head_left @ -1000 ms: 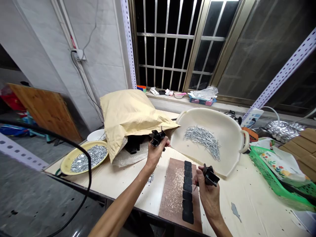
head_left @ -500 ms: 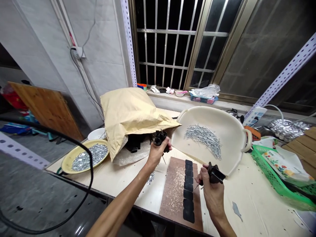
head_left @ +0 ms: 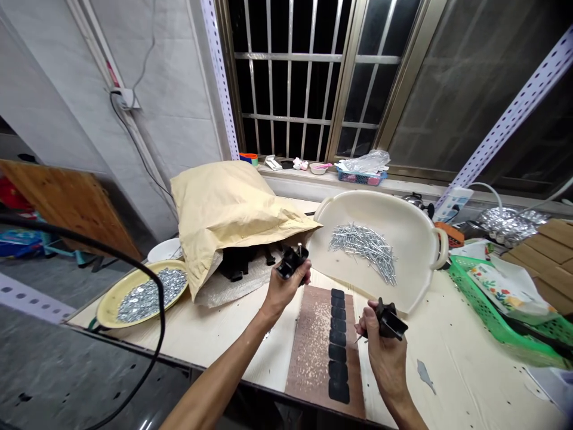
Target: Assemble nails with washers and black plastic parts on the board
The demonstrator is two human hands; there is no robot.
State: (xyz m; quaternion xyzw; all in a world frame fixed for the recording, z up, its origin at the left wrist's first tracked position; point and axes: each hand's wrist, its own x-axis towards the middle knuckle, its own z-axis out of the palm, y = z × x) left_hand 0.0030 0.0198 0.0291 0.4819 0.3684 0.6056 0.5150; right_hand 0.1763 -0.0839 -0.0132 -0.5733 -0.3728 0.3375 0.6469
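Observation:
My left hand is closed around a black plastic part, held up in front of the mouth of a yellowish paper bag. The head of a metal pin sticks up from that part. More black plastic parts show inside the bag. My right hand grips another black plastic part, with its hollow side turned outward; a thin metal pin pokes out by the fingertips. Between the hands lies a brown board with a row of black square pads along it.
A cream plastic scoop basin holds a heap of long metal pins. At left, a yellow bowl is filled with small shiny metal pieces. On the right stands a green basket. A black cable loops across the left foreground.
The view has turned slightly, shifting the background to the left. In my left hand the part has tilted, and the pin that pointed below the hand no longer shows there. My right hand stays nearly still.

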